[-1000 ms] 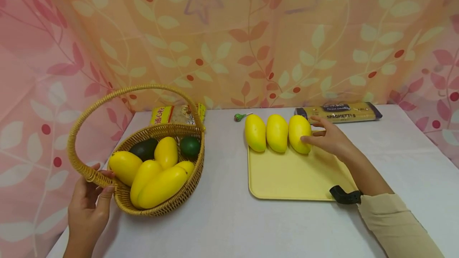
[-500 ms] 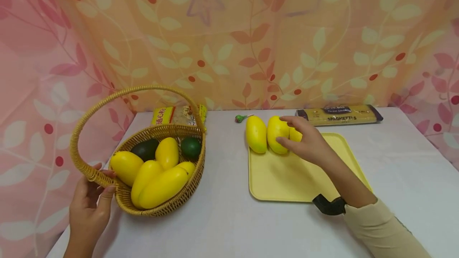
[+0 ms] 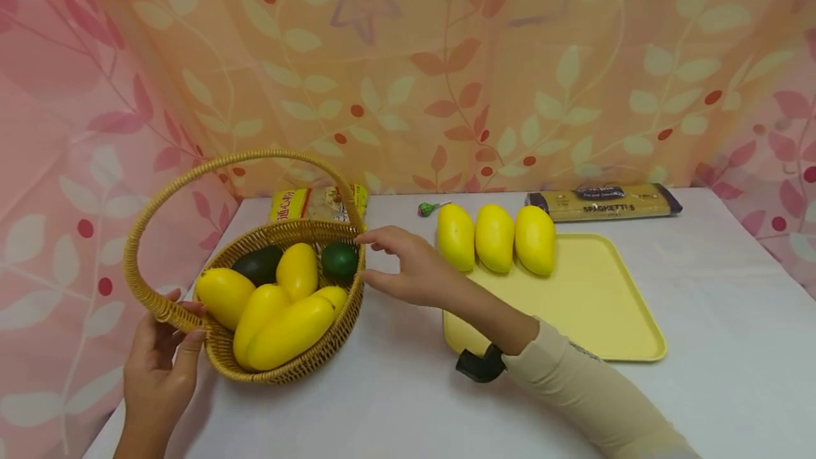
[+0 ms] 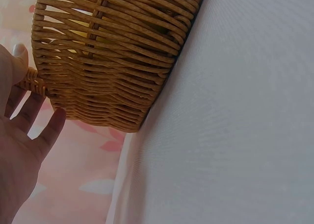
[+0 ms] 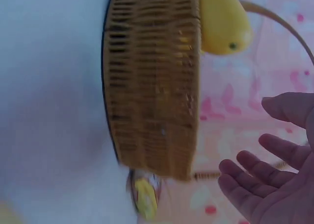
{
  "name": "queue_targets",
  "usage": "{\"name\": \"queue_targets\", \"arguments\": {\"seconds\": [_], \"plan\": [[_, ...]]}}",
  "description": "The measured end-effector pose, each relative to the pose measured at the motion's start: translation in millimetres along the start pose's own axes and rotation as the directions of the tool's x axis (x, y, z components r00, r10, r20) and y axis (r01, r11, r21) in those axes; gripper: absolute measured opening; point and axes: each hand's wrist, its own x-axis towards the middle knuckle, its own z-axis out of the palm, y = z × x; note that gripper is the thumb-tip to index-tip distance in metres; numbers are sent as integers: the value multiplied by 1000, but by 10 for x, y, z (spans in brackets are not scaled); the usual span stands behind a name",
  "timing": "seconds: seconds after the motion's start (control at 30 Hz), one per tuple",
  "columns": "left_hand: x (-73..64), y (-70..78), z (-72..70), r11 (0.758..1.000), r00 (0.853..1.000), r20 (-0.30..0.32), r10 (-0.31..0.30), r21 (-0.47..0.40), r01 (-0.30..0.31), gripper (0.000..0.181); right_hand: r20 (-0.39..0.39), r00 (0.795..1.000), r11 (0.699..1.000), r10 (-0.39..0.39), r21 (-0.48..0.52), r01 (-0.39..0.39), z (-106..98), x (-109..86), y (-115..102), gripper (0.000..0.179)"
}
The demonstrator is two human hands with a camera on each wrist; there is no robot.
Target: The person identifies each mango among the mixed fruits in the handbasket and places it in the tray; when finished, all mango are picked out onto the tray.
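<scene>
My left hand [image 3: 159, 367] holds the wicker basket [image 4: 113, 52] at the left foot of its arched handle [image 3: 137, 246], thumb on one side and fingers on the other. In the basket lie several yellow mangoes [image 3: 290, 331], a dark avocado-like fruit [image 3: 256, 265] and a rounder green fruit [image 3: 340, 261]. My right hand [image 3: 414, 268] reaches to the basket's right rim with nothing in its grasp; the right wrist view shows its fingers spread and slightly bent [image 5: 274, 170]. Three mangoes [image 3: 494, 238] lie in a row along the back of the pale yellow tray [image 3: 593, 303].
A spaghetti pack [image 3: 605, 202] lies behind the tray. Behind the basket is a yellow and red food packet [image 3: 306, 205]. A small green-wrapped lollipop [image 3: 428, 209] lies left of the mangoes. A patterned curtain [image 3: 408, 91] borders the white table [image 3: 395, 388].
My right hand has left the rightmost mango on the tray and swung left, past the other mangoes, to the basket's rim. The left hand and the basket have stayed put.
</scene>
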Motion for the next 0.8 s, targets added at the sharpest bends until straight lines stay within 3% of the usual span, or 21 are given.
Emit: {"name": "queue_targets", "arguments": {"seconds": [0.17,0.27,0.4,0.47,0.6,0.8], "plan": [[-11,1,-16,1000,1000,-5,8,-21,-8,71,87,994,997,-71,-11,72,364,344,-195,41],[-10,-1,-14,997,1000,-14,26,-70,-27,69,156,986,998,-52,-23,56,576,527,-328,40],[-17,10,-2,998,1000,-11,20,-62,-21,69,230,973,995,-16,-95,39,836,723,-499,44],[-22,14,-3,1000,1000,-8,9,-27,-9,70,251,968,986,10,-163,32,940,812,-576,49],[-17,-8,-2,996,999,-18,48,-77,-49,66,289,950,958,118,-285,-32,1071,992,-684,59],[3,-65,25,976,994,-27,109,-185,-112,62,371,895,927,249,-360,-108,1148,1211,-695,69]]}}
